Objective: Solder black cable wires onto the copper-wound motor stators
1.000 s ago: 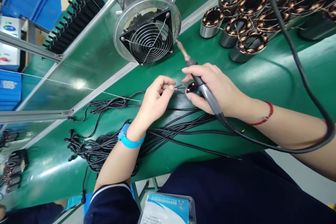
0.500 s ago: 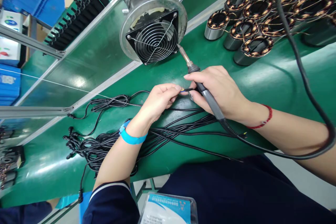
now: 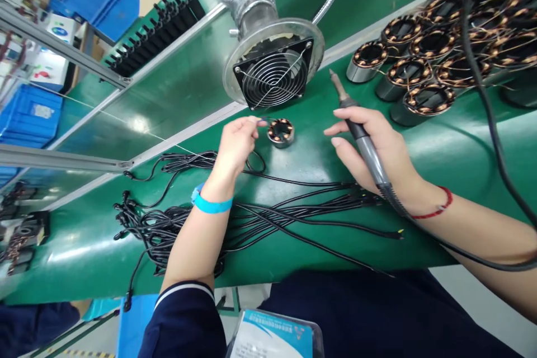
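Note:
My left hand (image 3: 240,142) is closed in a pinch on the end of a black cable (image 3: 257,169), whose thin tip points toward a small motor stator (image 3: 282,141). That stator stands upright on the green bench, its copper windings facing up. Whether the cable tip touches it I cannot tell. In my right hand (image 3: 377,142) is a soldering iron (image 3: 371,159), gripped like a pen, with its metal tip pointing up and away from me. The iron is to the right of the stator, apart from it. My right index finger and thumb stretch past the handle.
A round fume extractor with a fan grille (image 3: 274,81) hangs behind the stator. Several stators (image 3: 423,100) stand at the back right. Bundled black cables (image 3: 168,235) lie at front left. The iron's cord (image 3: 482,78) hangs at right. Black parts (image 3: 159,33) stand in a row behind.
My hands have moved apart; the right, with the iron, has let go of the cable tip and shifted right. My left hand has moved slightly left, and the stator now shows between them.

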Tool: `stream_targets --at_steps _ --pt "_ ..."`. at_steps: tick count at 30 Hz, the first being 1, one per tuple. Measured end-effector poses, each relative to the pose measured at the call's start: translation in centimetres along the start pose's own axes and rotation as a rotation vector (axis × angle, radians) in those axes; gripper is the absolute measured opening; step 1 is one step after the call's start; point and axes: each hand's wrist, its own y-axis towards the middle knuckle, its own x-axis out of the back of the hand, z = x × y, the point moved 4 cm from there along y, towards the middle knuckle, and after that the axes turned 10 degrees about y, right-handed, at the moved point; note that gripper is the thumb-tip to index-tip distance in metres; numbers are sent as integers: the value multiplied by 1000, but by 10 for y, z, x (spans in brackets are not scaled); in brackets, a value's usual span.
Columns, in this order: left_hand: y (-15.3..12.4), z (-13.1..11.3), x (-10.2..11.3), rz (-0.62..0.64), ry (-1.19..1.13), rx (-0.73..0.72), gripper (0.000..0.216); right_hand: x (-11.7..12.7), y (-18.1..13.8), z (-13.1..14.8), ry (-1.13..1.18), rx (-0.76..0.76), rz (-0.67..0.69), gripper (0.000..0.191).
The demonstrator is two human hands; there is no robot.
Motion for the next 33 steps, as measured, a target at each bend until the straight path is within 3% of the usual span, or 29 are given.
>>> stream_targets --at_steps 5,7,9,11,16,19,22,25,29,31,33 --pt "28 5 49 -354 249 -169 23 3 -2 0 -24 47 29 42" --pt "20 -1 56 -501 316 -314 15 3 -2 3 -32 84 42 40" --pt "1 -11 52 -576 255 -431 23 3 -2 8 -28 128 40 36" --pt "-20 -18 35 -477 84 -453 36 2 -2 12 -23 150 36 33" --pt "-59 -15 -32 49 -331 -203 45 -6 -4 20 24 170 67 34" --pt "-65 -4 -56 158 -410 -83 44 -15 -6 23 17 254 124 37" --pt "-65 5 -68 222 -421 -65 43 -20 -7 23 -6 275 153 37" --pt "-67 5 -67 294 -303 -114 47 -21 -6 23 -19 264 172 32" --pt "-66 -11 -47 424 309 -406 34 -7 -1 21 -12 265 87 31" --pt "-59 -17 -28 415 610 -544 22 5 2 17 -21 234 -5 34" --pt "-42 -20 -3 280 691 -572 22 15 5 12 -54 196 -59 38"
